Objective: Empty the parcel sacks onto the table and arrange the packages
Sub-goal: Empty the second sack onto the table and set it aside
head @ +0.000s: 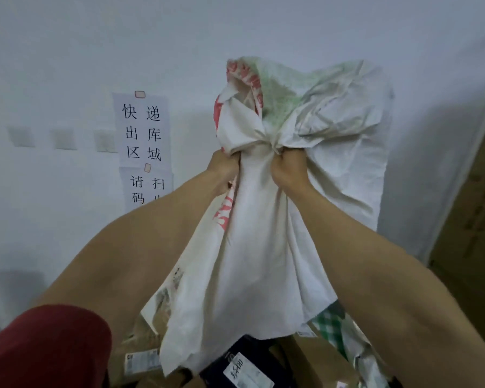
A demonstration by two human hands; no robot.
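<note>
A white woven parcel sack [258, 247] with red and green print hangs upside down in front of me, held high against the wall. My left hand [224, 169] and my right hand [287, 172] both clench its bunched cloth side by side, knuckles up. Its open mouth flares downward over a heap of packages: a dark package with a white label [244, 365], brown cardboard boxes [319, 357] and a green-checked bag [329, 323]. The table under the heap is hidden.
A white wall [67, 65] fills the background, with paper signs in black characters [143, 130] taped at centre left and small wall switches [65, 138] to their left. Stacked brown cartons [479, 219] stand along the right edge.
</note>
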